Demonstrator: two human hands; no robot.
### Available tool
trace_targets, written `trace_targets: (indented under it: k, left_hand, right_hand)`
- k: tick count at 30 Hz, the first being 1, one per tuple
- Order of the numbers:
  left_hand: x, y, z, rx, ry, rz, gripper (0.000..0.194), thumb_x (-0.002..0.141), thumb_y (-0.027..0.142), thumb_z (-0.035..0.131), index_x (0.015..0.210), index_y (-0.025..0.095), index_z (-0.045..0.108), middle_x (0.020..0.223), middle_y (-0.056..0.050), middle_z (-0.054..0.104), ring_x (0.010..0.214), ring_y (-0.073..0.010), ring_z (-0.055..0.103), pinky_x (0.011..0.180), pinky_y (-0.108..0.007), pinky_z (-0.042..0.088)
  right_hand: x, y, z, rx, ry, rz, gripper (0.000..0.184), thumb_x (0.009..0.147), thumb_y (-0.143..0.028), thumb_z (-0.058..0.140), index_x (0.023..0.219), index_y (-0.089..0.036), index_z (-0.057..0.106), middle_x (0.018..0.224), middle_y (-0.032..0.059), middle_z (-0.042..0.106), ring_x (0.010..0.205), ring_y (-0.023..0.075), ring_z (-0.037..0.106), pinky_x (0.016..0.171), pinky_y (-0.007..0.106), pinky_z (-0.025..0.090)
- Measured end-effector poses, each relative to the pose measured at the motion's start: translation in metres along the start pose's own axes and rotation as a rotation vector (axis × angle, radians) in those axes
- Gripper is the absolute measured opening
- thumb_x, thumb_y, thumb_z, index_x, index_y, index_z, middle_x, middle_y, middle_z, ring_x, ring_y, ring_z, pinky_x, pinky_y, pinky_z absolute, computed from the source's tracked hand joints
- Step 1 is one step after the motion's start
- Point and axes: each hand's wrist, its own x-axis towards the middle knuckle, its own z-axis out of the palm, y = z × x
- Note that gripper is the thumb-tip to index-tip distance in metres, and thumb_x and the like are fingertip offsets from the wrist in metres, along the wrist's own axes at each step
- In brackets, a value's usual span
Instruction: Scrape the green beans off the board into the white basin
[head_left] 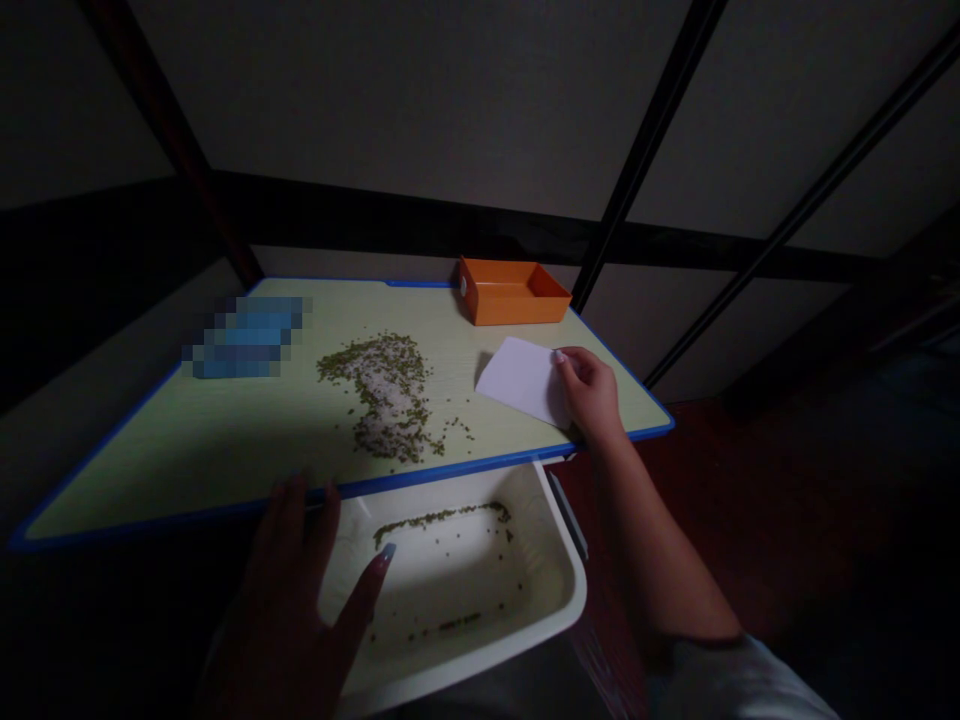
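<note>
My right hand [590,392] pinches the right edge of a white card [523,378], holding it low over the right part of the table. To the card's left, a spread of small green beans [397,360] mixed with white grains [385,395] lies on the pale tabletop. A white plastic bin [566,590] sits below the table's front edge, with some green beans scattered along its bottom. My left hand [311,570] is in shadow at the bin's left side, its fingers spread and holding nothing. Its fingertips are near the table's edge.
An orange open box [517,305] stands at the back right of the table [247,440], which has a blue rim. At the back left lies a blue blurred item [251,338]. Dark-framed panels [420,110] rise behind the table.
</note>
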Motion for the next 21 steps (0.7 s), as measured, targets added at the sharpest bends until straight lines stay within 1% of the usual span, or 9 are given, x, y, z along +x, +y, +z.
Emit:
trace_targets:
  k: [4, 8, 11, 14, 21]
  left_hand:
    - [-0.001, -0.001, 0.001, -0.005, -0.019, 0.003, 0.071, 0.086, 0.058, 0.038, 0.146, 0.021, 0.043, 0.169, -0.006, 0.017, 0.155, -0.0228, 0.014, 0.122, -0.048, 0.024]
    - [-0.002, -0.004, 0.005, 0.033, 0.044, 0.044, 0.068, 0.088, 0.055, 0.038, 0.148, 0.023, 0.040, 0.170, -0.005, 0.016, 0.155, -0.0221, 0.013, 0.123, -0.047, 0.021]
    - [-0.001, -0.003, 0.007, 0.031, 0.048, 0.028, 0.070, 0.087, 0.058, 0.038, 0.147, 0.022, 0.042, 0.169, -0.006, 0.018, 0.155, -0.0234, 0.016, 0.124, -0.048, 0.021]
    - [0.000, 0.000, 0.005, 0.027, 0.043, 0.007, 0.072, 0.086, 0.061, 0.036, 0.145, 0.020, 0.044, 0.168, -0.007, 0.021, 0.155, -0.0254, 0.017, 0.124, -0.049, 0.020]
    - [0.000, 0.004, 0.000, 0.020, 0.026, 0.004, 0.077, 0.086, 0.064, 0.033, 0.142, 0.013, 0.049, 0.167, -0.014, 0.023, 0.154, -0.0287, 0.018, 0.122, -0.050, 0.023]
  right_hand:
    - [0.004, 0.000, 0.006, -0.005, -0.060, 0.003, 0.027, 0.082, -0.045, 0.061, 0.086, -0.019, 0.067, 0.080, 0.0055, 0.071, 0.074, 0.0205, 0.061, 0.070, 0.032, 0.046]
    - [0.009, -0.001, 0.011, 0.033, -0.113, -0.027, 0.026, 0.082, -0.044, 0.062, 0.088, -0.020, 0.068, 0.083, 0.0047, 0.071, 0.075, 0.0194, 0.060, 0.072, 0.032, 0.047]
    - [0.012, 0.000, 0.012, 0.086, -0.174, -0.028, 0.028, 0.081, -0.046, 0.063, 0.088, -0.020, 0.068, 0.085, 0.0046, 0.071, 0.077, 0.0191, 0.061, 0.073, 0.031, 0.047]
    - [0.013, 0.000, 0.011, 0.117, -0.223, 0.005, 0.030, 0.079, -0.048, 0.065, 0.088, -0.020, 0.069, 0.082, 0.0034, 0.069, 0.075, 0.0185, 0.059, 0.071, 0.031, 0.046]
    - [0.011, -0.003, 0.007, 0.153, -0.256, 0.017, 0.031, 0.078, -0.049, 0.067, 0.085, -0.020, 0.069, 0.079, 0.0023, 0.068, 0.075, 0.0180, 0.059, 0.073, 0.032, 0.046]
